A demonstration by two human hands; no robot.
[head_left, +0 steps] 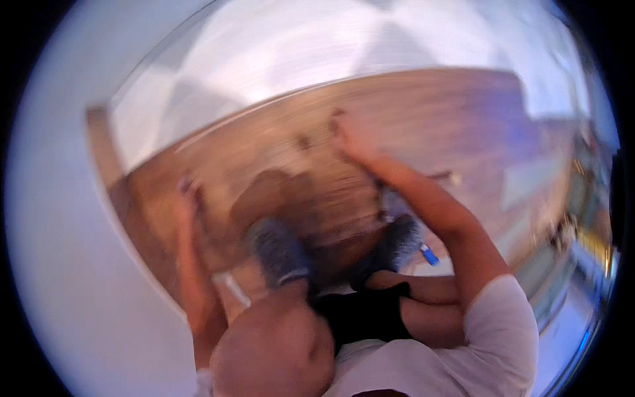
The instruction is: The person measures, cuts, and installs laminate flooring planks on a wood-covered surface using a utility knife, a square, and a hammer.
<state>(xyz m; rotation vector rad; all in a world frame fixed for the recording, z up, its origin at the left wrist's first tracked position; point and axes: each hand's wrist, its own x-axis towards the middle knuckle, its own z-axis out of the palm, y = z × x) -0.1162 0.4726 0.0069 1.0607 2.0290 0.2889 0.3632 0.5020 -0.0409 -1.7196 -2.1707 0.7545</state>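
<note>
Motion blurs the whole head view. My left hand [190,197] hangs over the brown wood floor [264,149] on the left; its fingers are smeared and I cannot see whether anything is in them. My right hand [349,137] reaches farther out over the floor at upper middle. Something dark shows at its fingertips, too smeared to name. A small dark spot [303,140] lies between the hands, nearer the right one. Neither hand's grip can be made out.
I crouch, with my grey left shoe [278,248] and grey right shoe [400,238] on the floor. A small blue item [430,256] lies beside the right shoe. A white wall [59,218] stands at left, a white-and-grey patterned surface [284,49] beyond. Blurred clutter [565,238] is at right.
</note>
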